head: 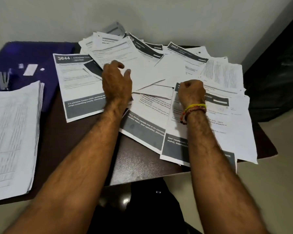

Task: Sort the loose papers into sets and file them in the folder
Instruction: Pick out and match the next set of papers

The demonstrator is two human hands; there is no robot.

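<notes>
Loose papers point(159, 78) fan across the dark table point(139, 164) from twelve to three o'clock. The left hand point(116, 81) hovers over them, fingers relaxed. The right hand point(191, 92) is fisted on a sheet; whether it pinches paper is unclear. The purple folder point(32, 53) lies at ten o'clock. The sheets look light, floppy and slippery, best lifted by an edge.

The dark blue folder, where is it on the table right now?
The dark blue folder lies open at the table's far left corner in the head view, behind the neat white paper stack and left of the sheet numbered 3644.

Both hands point(117, 81) point(190, 92) over loose papers point(159, 68) on table point(78, 132)
</notes>
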